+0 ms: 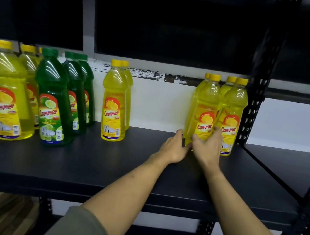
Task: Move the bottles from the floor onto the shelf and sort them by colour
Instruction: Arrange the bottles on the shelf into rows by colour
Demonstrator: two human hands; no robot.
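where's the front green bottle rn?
In the head view, the front green bottle stands upright at the left of the black shelf, right beside the front yellow bottle, with two more green bottles behind it.

Both forearms are bare; a grey-green sleeve [80, 226], perhaps a T-shirt's, covers the left upper arm.

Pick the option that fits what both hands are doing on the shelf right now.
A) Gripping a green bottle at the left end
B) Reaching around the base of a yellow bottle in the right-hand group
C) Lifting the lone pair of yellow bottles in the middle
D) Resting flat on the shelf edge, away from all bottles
B: the left hand and right hand close in on the lower part of a yellow bottle in the right-hand group on the shelf.
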